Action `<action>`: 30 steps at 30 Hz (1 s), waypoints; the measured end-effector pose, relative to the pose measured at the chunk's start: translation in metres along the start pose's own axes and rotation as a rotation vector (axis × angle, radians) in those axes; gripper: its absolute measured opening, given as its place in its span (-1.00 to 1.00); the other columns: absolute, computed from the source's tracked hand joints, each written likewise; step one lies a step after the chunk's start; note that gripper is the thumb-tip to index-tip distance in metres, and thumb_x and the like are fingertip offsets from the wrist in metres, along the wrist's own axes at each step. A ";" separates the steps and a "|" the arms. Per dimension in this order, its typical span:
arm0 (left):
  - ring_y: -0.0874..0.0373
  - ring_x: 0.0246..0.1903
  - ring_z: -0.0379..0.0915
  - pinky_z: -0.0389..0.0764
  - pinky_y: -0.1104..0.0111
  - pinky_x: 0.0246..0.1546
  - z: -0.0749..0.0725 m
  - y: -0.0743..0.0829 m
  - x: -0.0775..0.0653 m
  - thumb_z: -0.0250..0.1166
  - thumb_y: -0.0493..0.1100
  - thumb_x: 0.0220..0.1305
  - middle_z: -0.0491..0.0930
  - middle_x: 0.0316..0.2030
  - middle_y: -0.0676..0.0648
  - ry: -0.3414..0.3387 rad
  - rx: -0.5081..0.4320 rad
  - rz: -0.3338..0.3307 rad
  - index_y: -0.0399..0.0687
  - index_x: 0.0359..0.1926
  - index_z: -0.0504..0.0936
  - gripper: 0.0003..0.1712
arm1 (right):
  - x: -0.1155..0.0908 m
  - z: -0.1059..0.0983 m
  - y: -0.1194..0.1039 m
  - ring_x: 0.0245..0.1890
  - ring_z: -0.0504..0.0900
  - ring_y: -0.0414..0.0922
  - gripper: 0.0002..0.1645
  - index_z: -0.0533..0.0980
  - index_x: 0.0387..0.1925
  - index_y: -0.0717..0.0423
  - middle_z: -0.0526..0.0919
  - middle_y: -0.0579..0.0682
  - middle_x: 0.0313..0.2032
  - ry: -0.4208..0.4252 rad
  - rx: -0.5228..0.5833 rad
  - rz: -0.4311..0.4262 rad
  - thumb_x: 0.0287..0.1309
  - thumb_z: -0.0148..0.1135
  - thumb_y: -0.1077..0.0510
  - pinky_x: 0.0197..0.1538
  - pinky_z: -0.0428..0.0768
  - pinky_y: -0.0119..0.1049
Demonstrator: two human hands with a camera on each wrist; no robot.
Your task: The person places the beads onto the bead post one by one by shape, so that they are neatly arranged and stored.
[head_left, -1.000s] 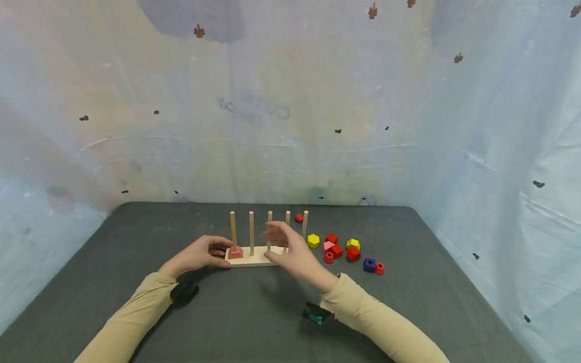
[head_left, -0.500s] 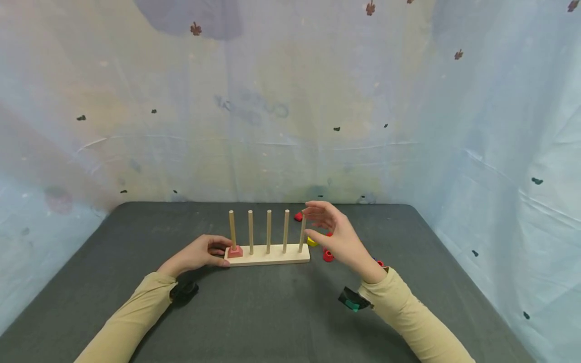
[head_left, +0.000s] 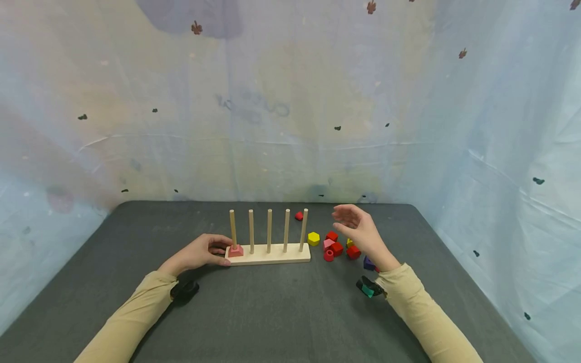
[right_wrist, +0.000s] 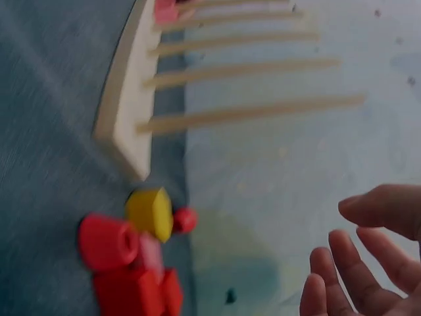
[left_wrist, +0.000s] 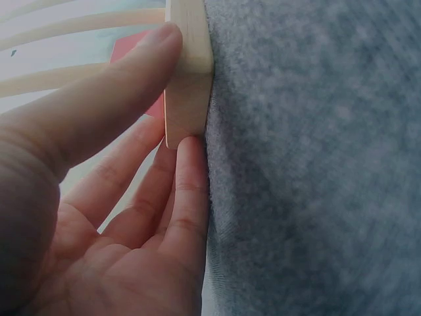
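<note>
— Across the lower middle of the head view, on the grey table [head_left: 281,312], what is to be handled?

— The rack [head_left: 277,256], just below the centre of the frame, its pegs [head_left: 270,229] upright. Wood may be judged from its look: stiff, fairly light, hardly fragile. It is best taken by the ends of its base; by a peg, it could easily be tipped.

— How is it held?

— At its end left of centre, by the left hand [head_left: 201,252]. The base corner is gripped between the thumb, laid along the front edge, and the fingers, curved behind the end.

— And the right hand [head_left: 360,233], right of centre?

— Nothing is held or touched by it. The fingers are loosely curved and a little fanned, with the thumb set well apart from them.

— And the small pieces?

— Around the leftmost peg a salmon block [head_left: 235,252] is seated. Right of centre, a yellow block [head_left: 313,239], a red block [head_left: 337,248], a pink block [head_left: 329,244] and a red ring [head_left: 329,256] are scattered among others. Light, hard and perhaps slightly slippery, they would best be pinched by opposite sides.
</note>
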State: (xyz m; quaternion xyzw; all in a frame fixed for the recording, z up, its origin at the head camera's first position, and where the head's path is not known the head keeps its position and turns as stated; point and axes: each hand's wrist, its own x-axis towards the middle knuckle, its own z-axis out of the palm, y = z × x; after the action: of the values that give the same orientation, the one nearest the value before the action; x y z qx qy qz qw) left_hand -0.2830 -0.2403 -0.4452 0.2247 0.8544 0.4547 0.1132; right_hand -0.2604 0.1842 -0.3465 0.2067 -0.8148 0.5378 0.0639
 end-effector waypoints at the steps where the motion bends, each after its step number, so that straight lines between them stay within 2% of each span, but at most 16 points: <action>1: -0.12 0.06 0.47 0.59 0.17 0.03 0.000 0.000 0.000 0.49 -0.08 0.03 0.50 0.09 -0.25 0.003 -0.006 -0.009 -0.29 0.19 0.48 -0.28 | 0.000 0.000 0.002 0.03 0.49 0.25 -0.57 0.42 0.11 0.33 0.54 0.28 0.00 -0.006 -0.005 0.019 0.20 0.22 0.39 0.13 0.53 0.04; 9: -0.12 0.07 0.46 0.58 0.15 0.05 0.000 -0.001 -0.001 0.49 -0.05 0.03 0.49 0.10 -0.24 -0.001 0.013 -0.028 -0.29 0.20 0.47 -0.26 | 0.010 0.001 0.059 -0.09 0.59 0.07 -0.61 0.48 0.08 0.25 0.57 0.27 -0.03 -0.116 -0.064 0.068 0.20 0.26 0.31 -0.02 0.63 -0.19; 11: -0.12 0.07 0.46 0.58 0.14 0.05 -0.001 -0.001 -0.002 0.49 -0.06 0.03 0.49 0.10 -0.25 -0.002 0.016 -0.025 -0.29 0.20 0.46 -0.25 | 0.011 0.002 0.067 -0.11 0.60 0.05 -0.61 0.49 0.06 0.25 0.58 0.28 -0.03 -0.153 -0.086 0.079 0.19 0.28 0.30 -0.04 0.64 -0.18; 16: -0.14 0.07 0.46 0.59 0.14 0.03 -0.001 0.000 0.000 0.49 -0.07 0.04 0.48 0.11 -0.28 0.007 0.023 0.001 -0.32 0.20 0.46 -0.26 | 0.014 0.004 0.076 -0.16 0.60 0.04 -0.63 0.51 0.01 0.31 0.61 0.22 -0.09 -0.183 -0.150 0.103 0.15 0.30 0.31 -0.06 0.65 -0.11; 22: -0.12 0.06 0.47 0.59 0.15 0.03 0.000 0.000 0.002 0.50 -0.07 0.02 0.49 0.09 -0.25 0.007 0.015 -0.017 -0.29 0.19 0.48 -0.27 | 0.014 0.006 0.080 -0.23 0.60 -0.01 -0.66 0.54 -0.02 0.30 0.63 0.17 -0.16 -0.174 -0.209 0.103 0.13 0.29 0.35 -0.15 0.65 -0.17; 30: -0.13 0.08 0.45 0.58 0.15 0.05 -0.001 -0.002 0.001 0.49 -0.07 0.03 0.47 0.11 -0.26 -0.002 0.003 -0.008 -0.28 0.20 0.47 -0.27 | 0.013 0.008 0.084 -0.25 0.59 -0.08 -0.67 0.57 -0.05 0.24 0.64 0.08 -0.19 -0.202 -0.298 0.054 0.11 0.34 0.31 -0.21 0.65 -0.24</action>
State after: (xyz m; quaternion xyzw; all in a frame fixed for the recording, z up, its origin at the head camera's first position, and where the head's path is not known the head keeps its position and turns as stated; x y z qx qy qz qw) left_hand -0.2850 -0.2411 -0.4461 0.2219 0.8557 0.4529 0.1156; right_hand -0.3050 0.2015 -0.4171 0.2260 -0.8930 0.3893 -0.0028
